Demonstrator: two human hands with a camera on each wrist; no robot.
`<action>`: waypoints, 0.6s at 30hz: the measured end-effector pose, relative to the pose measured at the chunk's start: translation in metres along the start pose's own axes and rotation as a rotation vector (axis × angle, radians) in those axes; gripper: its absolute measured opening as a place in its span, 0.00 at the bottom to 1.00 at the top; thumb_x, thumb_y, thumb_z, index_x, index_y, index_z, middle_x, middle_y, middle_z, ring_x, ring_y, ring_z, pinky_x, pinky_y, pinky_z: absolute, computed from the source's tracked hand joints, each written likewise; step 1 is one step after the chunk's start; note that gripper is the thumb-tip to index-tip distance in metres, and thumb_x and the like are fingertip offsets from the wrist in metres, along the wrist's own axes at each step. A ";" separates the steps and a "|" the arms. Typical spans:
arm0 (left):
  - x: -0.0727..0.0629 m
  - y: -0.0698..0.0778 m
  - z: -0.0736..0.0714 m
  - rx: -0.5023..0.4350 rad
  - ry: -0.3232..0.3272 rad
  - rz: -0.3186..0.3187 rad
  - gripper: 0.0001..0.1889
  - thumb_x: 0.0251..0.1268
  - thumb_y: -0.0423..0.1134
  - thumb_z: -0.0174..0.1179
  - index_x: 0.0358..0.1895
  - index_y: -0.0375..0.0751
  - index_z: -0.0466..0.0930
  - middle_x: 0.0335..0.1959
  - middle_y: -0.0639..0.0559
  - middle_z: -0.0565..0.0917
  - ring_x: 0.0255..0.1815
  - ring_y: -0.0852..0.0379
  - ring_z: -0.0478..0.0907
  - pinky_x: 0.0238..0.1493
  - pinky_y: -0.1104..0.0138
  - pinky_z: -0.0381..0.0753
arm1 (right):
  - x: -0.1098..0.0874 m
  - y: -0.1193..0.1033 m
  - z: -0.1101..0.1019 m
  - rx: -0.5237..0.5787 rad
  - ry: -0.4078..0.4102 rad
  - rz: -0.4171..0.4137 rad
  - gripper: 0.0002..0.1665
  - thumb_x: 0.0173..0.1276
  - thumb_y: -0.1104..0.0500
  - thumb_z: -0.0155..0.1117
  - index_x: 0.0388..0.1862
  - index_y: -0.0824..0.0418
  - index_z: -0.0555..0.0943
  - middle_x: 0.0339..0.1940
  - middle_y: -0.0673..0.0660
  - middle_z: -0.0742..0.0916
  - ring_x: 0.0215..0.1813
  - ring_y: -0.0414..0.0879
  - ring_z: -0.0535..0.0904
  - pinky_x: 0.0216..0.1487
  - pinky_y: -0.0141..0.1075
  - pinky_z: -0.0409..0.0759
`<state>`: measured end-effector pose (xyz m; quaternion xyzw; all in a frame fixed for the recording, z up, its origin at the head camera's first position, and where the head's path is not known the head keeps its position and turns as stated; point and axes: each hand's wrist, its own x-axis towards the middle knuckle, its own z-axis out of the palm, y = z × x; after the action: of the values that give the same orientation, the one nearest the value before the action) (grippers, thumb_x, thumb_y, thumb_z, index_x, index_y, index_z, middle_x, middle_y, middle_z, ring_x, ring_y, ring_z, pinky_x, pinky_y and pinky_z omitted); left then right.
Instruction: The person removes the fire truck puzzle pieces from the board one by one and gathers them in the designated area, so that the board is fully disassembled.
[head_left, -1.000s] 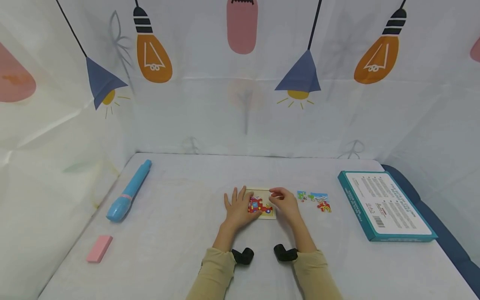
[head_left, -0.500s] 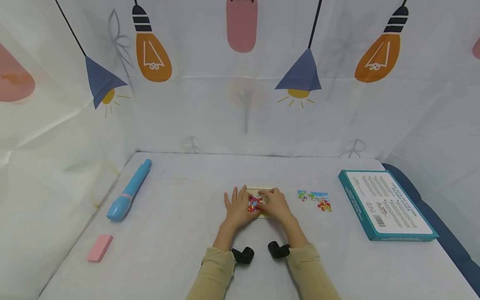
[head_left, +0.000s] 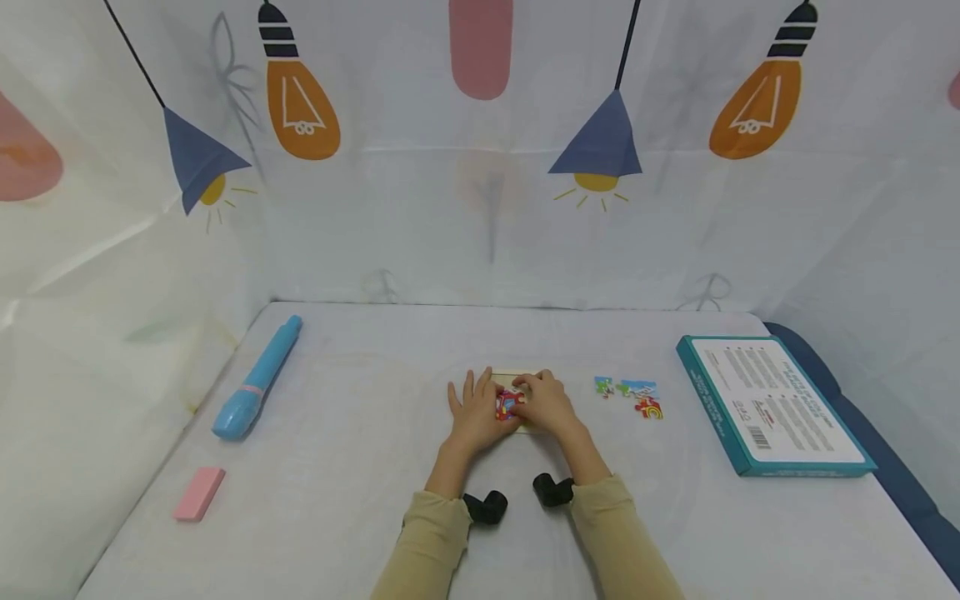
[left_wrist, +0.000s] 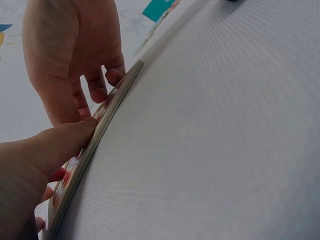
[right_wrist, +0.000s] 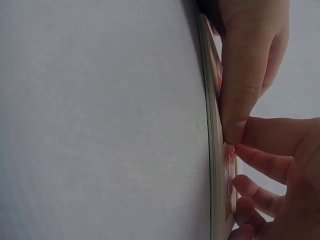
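A small wooden puzzle board (head_left: pixel 513 372) with a red picture (head_left: pixel 508 404) lies flat at the middle of the table, partly covered by both hands. My left hand (head_left: pixel 475 412) rests on its left side with fingers spread, the thumb (left_wrist: pixel 75 135) lying along the near edge. Over the right part, my right hand (head_left: pixel 549 404) has bent fingers (right_wrist: pixel 255 192) touching the board's face. Whether a puzzle piece sits between its thumb and fingers is hidden. Loose puzzle pieces, green-blue (head_left: pixel 603 387), blue (head_left: pixel 640 389) and red-yellow (head_left: pixel 649 407), lie right of the board.
A teal box (head_left: pixel 776 404) with a white printed face lies at the table's right. On the left are a blue microphone-shaped object (head_left: pixel 258 379) and a pink block (head_left: pixel 199 493). A patterned white curtain (head_left: pixel 420 225) hangs behind the table.
My right hand has moved left from the board's right edge and down onto its face, then stayed there. The left hand keeps its place. The loose pieces have not moved.
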<state>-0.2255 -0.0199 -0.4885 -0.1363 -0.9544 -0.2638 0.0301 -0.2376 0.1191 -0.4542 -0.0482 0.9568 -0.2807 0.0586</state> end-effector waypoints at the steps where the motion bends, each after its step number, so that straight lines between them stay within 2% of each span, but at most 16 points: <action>1: 0.000 0.000 0.000 -0.001 -0.001 -0.001 0.27 0.50 0.56 0.64 0.48 0.41 0.72 0.69 0.41 0.61 0.71 0.36 0.48 0.63 0.36 0.37 | 0.001 0.000 0.000 0.004 -0.008 0.000 0.23 0.53 0.57 0.71 0.49 0.59 0.78 0.48 0.65 0.74 0.49 0.61 0.70 0.47 0.52 0.72; 5: 0.000 -0.001 0.001 -0.008 -0.006 0.003 0.28 0.50 0.56 0.64 0.48 0.41 0.72 0.69 0.41 0.60 0.71 0.36 0.48 0.64 0.37 0.36 | 0.002 0.001 0.000 0.036 -0.022 0.006 0.24 0.52 0.58 0.72 0.48 0.60 0.76 0.49 0.66 0.74 0.50 0.61 0.69 0.47 0.53 0.71; 10: 0.000 -0.001 0.002 -0.014 0.007 0.022 0.27 0.50 0.57 0.64 0.46 0.41 0.72 0.68 0.39 0.61 0.70 0.34 0.49 0.63 0.36 0.37 | 0.002 0.003 0.000 0.137 -0.002 0.002 0.26 0.48 0.62 0.74 0.46 0.59 0.73 0.39 0.60 0.78 0.42 0.55 0.72 0.41 0.47 0.71; 18: 0.001 -0.003 0.003 -0.010 -0.004 0.007 0.27 0.49 0.57 0.65 0.46 0.42 0.71 0.69 0.40 0.60 0.71 0.35 0.49 0.63 0.37 0.37 | -0.001 0.011 -0.002 0.466 0.017 0.018 0.20 0.55 0.69 0.64 0.47 0.61 0.73 0.35 0.60 0.82 0.33 0.46 0.76 0.31 0.34 0.74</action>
<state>-0.2273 -0.0209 -0.4920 -0.1404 -0.9527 -0.2681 0.0284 -0.2377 0.1295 -0.4578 -0.0227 0.8670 -0.4939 0.0625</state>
